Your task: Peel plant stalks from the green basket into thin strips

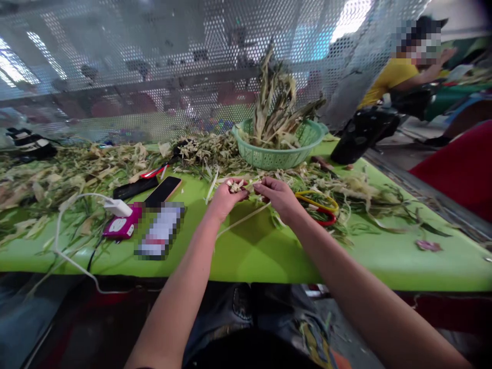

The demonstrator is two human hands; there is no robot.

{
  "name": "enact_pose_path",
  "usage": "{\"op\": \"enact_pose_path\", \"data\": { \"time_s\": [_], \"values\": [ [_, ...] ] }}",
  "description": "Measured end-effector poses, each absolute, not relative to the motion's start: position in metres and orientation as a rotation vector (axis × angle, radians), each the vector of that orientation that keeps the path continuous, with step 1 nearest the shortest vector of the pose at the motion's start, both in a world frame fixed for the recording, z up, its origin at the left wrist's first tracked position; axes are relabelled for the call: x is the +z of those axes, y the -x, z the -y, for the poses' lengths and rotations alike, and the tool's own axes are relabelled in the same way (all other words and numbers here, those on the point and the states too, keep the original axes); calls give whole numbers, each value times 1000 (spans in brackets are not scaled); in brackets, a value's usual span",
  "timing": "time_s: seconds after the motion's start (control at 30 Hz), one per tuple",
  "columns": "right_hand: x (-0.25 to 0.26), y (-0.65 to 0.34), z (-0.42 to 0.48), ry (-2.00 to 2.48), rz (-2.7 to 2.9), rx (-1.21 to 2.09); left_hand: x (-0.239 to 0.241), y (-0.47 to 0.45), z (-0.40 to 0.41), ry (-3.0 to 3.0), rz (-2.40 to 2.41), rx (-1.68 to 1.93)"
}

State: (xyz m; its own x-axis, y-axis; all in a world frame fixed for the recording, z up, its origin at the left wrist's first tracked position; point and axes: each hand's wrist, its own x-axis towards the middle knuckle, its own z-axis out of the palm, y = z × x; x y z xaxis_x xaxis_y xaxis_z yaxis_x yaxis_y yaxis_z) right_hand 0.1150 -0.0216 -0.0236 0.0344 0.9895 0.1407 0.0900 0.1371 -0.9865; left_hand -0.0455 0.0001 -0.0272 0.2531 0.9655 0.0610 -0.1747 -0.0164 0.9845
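Note:
My left hand (226,199) is closed round a small folded bundle of pale leaf strips (235,184) above the green table (253,251). My right hand (277,197) pinches the same bundle from the right, fingertips meeting the left hand. A long pale strip (242,219) trails down from the bundle across the table toward me. Yellow and red scissors (322,210) lie just right of my right wrist.
A green basket (280,148) full of dried leaves stands behind my hands. Leaf scraps (77,174) cover the table's back. Left lie phones (163,190), a pink device (122,225) with white charger and cable. A person in yellow (388,77) sits far right beyond a mesh screen.

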Motion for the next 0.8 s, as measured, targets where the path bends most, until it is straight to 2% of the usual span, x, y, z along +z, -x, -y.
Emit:
{"op": "enact_pose_path", "data": {
  "time_s": [0.33,0.63,0.8],
  "values": [
    [-24,-115,23,1144,1232,1087,-28,44,-1,-1267,-871,1136],
    [-23,-100,27,1081,1308,1160,-20,45,-1,-932,-817,1256],
    [-21,-102,28,1101,1295,1129,-21,42,-1,-952,-785,1294]
  ]
}}
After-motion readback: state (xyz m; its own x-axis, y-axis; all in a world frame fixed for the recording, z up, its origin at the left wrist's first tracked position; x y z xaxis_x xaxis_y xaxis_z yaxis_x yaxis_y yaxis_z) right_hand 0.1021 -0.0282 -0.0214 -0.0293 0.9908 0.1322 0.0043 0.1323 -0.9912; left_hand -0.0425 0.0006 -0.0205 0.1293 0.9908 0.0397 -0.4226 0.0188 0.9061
